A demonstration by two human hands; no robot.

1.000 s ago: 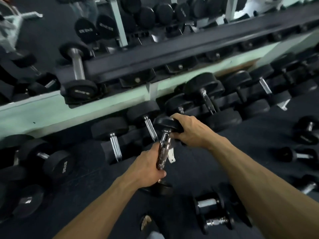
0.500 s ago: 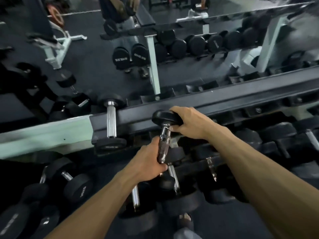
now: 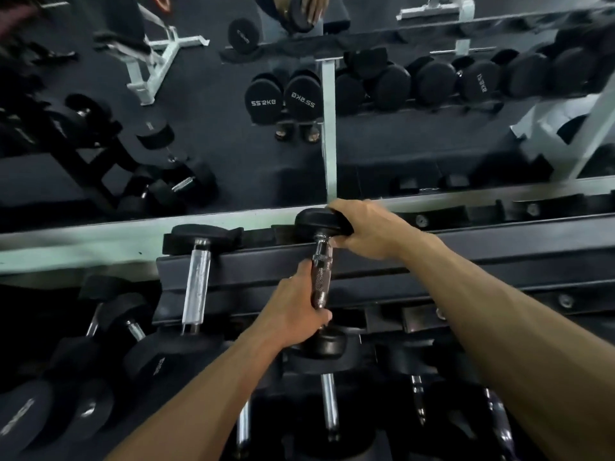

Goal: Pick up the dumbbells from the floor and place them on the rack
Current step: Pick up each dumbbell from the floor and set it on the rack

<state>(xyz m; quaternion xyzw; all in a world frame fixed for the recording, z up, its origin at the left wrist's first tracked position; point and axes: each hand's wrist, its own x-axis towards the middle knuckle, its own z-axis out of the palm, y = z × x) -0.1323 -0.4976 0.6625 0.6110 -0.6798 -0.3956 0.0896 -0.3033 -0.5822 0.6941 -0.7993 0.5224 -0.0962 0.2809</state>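
Left hand (image 3: 296, 314) grips the dumbbell (image 3: 321, 281) handle and right hand (image 3: 369, 227) clamps its far head over the rack's top shelf (image 3: 466, 241), where it could slip off the front rail onto fingers.

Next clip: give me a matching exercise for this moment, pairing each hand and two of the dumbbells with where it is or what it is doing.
Column one:
1. left hand
2. right hand
3. held dumbbell
4. neighbouring dumbbell

Column two:
A. lies alone on the top rack tier, untouched, to the left of the other
B. wrapped around the knurled chrome handle
C. held by both hands over the top rack tier
D. cupping the far black head

Pairs: 1-B, 2-D, 3-C, 4-A
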